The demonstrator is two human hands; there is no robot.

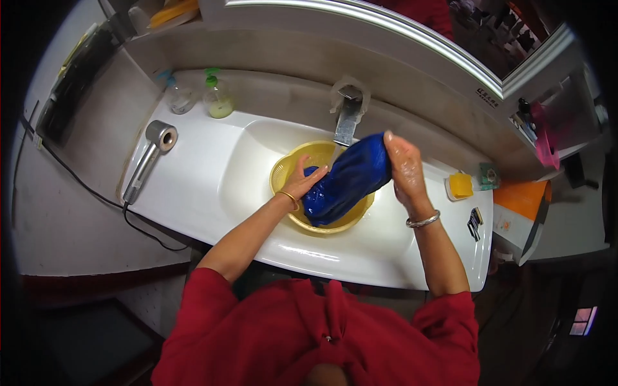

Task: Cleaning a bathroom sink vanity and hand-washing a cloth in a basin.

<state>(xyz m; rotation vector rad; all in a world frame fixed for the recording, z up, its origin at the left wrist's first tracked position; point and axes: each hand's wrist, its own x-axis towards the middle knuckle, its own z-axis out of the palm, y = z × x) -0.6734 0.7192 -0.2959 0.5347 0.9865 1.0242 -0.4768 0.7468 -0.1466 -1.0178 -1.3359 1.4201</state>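
Red shirt [257,341], 2 hands [300,184] [407,170] holding blue cloth [356,172], partly in yellow basin [278,177], in white sink [243,174]

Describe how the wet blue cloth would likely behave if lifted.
The wet blue cloth is probably floppy, given its soft creases. It may be heavy for its size and rather slippery, as its sheen suggests soaked fabric.

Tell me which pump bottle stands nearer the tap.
The green-topped bottle, with pale yellowish liquid inside; the blue-topped bottle stands to its left, farther from the tap.
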